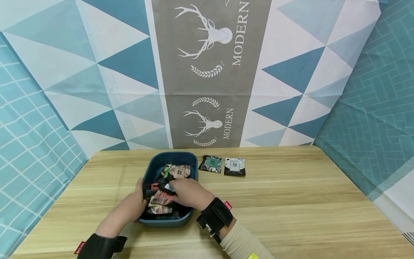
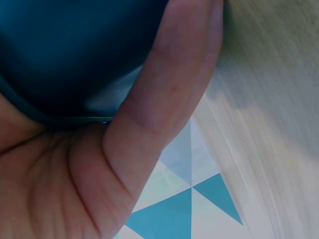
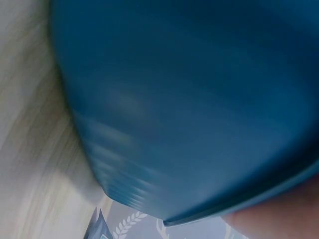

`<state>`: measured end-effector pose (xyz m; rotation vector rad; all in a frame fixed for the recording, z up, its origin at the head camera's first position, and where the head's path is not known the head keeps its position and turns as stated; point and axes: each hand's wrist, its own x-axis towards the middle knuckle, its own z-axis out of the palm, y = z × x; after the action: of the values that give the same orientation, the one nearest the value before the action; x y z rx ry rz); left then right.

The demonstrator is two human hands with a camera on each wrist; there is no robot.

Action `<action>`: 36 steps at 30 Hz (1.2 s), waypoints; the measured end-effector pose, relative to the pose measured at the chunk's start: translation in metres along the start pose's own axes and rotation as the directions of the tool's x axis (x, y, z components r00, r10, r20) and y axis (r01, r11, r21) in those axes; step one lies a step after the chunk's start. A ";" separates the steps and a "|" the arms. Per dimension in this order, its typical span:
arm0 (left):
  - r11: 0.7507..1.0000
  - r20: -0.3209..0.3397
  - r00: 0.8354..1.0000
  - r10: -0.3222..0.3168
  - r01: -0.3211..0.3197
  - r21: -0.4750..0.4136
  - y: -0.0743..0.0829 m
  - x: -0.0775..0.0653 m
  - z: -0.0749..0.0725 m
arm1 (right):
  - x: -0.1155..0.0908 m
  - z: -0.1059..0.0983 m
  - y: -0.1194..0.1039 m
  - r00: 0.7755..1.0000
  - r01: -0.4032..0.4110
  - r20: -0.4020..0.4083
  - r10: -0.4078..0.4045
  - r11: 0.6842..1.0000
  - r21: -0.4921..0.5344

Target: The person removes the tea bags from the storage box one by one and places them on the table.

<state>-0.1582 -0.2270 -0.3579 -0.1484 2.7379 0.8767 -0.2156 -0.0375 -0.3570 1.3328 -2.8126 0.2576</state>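
Note:
A dark blue plastic bin [image 1: 168, 223] with rounded corners stands on the table, holding several small black sachets with printed labels. My left hand [image 1: 134, 203] grips the bin's left wall; in the left wrist view a finger [image 2: 169, 74] lies along the outside. Reaching over the right rim, my right hand [image 1: 192, 192] pinches a black sachet [image 1: 165, 187] inside, its fingertips partly hidden. Beside it lie a red-labelled sachet [image 1: 161, 198] and a brown-labelled sachet [image 1: 179, 172]. The right wrist view shows mostly the bin's outer wall [image 3: 174, 109].
To the right of the bin, a green-labelled sachet [image 1: 211, 163] and a white-and-black sachet [image 1: 234, 166] lie side by side on the wooden table [image 1: 291, 208]. A patterned cloth [image 1: 207, 82] hangs behind the table's far edge.

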 end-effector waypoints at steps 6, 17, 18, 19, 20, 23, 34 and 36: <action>1.000 0.000 1.000 0.005 -0.005 0.005 0.000 -0.001 -0.001 | 0.001 0.000 0.000 1.000 0.001 -0.014 -0.001 1.000 0.025; 1.000 -0.001 1.000 0.010 -0.010 0.004 0.001 -0.002 -0.001 | -0.001 0.000 0.001 0.993 0.010 -0.116 -0.019 0.997 -0.082; 1.000 -0.002 1.000 0.012 -0.012 0.006 0.001 -0.003 -0.001 | -0.001 0.000 0.001 0.992 0.009 -0.126 -0.020 0.996 -0.090; 1.000 -0.003 1.000 0.013 -0.013 0.005 0.001 -0.003 -0.001 | -0.001 0.000 0.001 0.991 0.008 -0.135 -0.022 0.995 -0.101; 1.000 -0.004 1.000 0.015 -0.015 0.005 0.001 -0.003 -0.001 | 0.000 0.000 0.002 0.989 0.007 -0.145 -0.022 0.994 -0.105; 1.000 -0.006 1.000 0.018 -0.018 0.003 0.001 -0.003 -0.001 | -0.001 -0.002 0.003 0.984 0.001 -0.175 -0.018 0.995 -0.097; 1.000 -0.004 1.000 0.022 -0.022 0.003 0.000 -0.002 0.000 | -0.005 -0.015 -0.003 0.966 0.018 -0.256 -0.028 0.999 -0.041; 1.000 -0.007 1.000 0.027 -0.027 0.003 0.000 -0.002 0.001 | -0.006 -0.016 -0.004 0.963 0.024 -0.269 -0.033 0.999 -0.039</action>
<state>-0.1558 -0.2269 -0.3579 -0.1145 2.7540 0.8807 -0.2099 -0.0326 -0.3409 1.2255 -2.5590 0.3575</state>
